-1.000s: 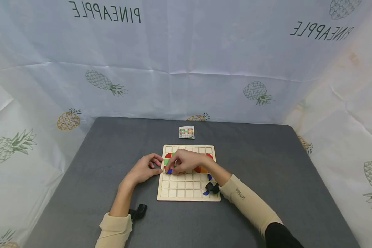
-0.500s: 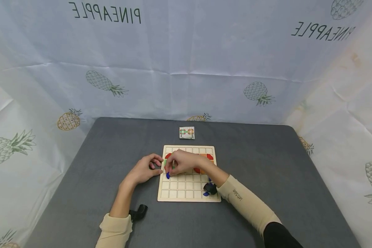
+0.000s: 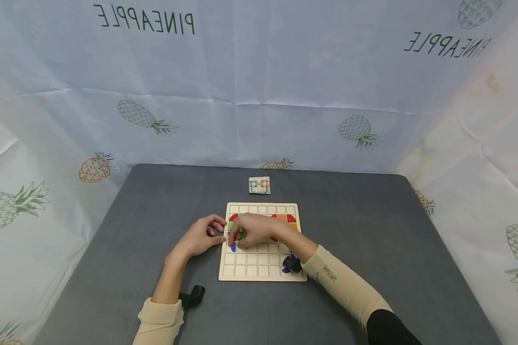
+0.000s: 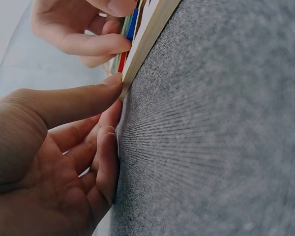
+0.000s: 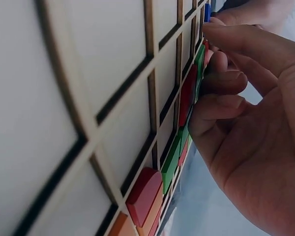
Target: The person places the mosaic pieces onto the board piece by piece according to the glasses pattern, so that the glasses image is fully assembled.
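A wooden grid board lies on the grey table, with red, green and orange pieces in its upper cells. My right hand reaches over the left part of the board. Its thumb and index finger stand at either end of a small blue rounded piece, which lies in a cell near the left edge. The palm hides several green and red pieces. My left hand rests at the board's left side, thumb tip against the edge and the other fingers loosely bent, holding nothing.
More blue pieces lie at the board's lower right, partly behind the right wrist's black camera. A small pattern card sits beyond the board. The left wrist's black camera hangs over the table; a pineapple-print cloth stands behind.
My right hand has brought the blue piece slightly toward me and turned it, and it now lies flat in a cell. The left hand has stayed at the board's edge.
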The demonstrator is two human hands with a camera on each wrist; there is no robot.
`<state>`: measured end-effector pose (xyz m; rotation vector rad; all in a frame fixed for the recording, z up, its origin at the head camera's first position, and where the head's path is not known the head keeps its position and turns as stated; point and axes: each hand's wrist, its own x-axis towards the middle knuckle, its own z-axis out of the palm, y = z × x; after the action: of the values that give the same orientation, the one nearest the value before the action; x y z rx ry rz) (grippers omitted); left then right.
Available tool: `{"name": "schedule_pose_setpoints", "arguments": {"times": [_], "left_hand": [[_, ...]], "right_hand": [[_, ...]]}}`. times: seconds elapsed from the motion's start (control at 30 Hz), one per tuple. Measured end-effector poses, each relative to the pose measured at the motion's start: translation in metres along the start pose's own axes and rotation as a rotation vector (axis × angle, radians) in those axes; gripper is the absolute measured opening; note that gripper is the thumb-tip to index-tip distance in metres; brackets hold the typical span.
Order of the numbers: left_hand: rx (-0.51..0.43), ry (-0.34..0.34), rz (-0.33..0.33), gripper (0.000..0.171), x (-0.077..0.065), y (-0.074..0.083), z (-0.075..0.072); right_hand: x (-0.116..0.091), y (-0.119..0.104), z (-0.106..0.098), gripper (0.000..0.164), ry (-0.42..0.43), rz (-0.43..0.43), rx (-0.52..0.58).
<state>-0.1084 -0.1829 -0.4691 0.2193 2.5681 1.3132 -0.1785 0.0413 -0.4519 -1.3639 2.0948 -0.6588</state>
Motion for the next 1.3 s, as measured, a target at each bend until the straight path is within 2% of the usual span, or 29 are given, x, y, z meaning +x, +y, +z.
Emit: {"name": "schedule_pose_setpoints", "arguments": {"times": [0.2, 0.37, 0.6, 1.07, 1.3], "left_hand": [[-0.01, 0.0, -0.002, 0.034, 0.0, -0.001, 0.0], [-0.004, 0.005, -0.009, 0.034, 0.001, -0.001, 0.001], [0.005, 0.018, -0.02, 0.034, 0.0, 0.001, 0.002], [0.002, 0.031, -0.035, 0.035, -0.001, 0.001, 0.005], [0.0, 0.027, -0.035, 0.035, -0.001, 0.001, 0.005]], "right_hand": [[-0.012, -0.001, -0.003, 0.023, 0.031, 0.017, 0.051], [-0.036, 0.003, -0.007, 0.023, 0.082, 0.036, 0.123], [-0.089, 0.021, -0.01, 0.021, 0.173, 0.049, 0.154], [-0.198, 0.052, 0.003, 0.025, 0.267, 0.277, 0.171], [-0.234, 0.059, 0.014, 0.032, 0.299, 0.344, 0.154]]}}
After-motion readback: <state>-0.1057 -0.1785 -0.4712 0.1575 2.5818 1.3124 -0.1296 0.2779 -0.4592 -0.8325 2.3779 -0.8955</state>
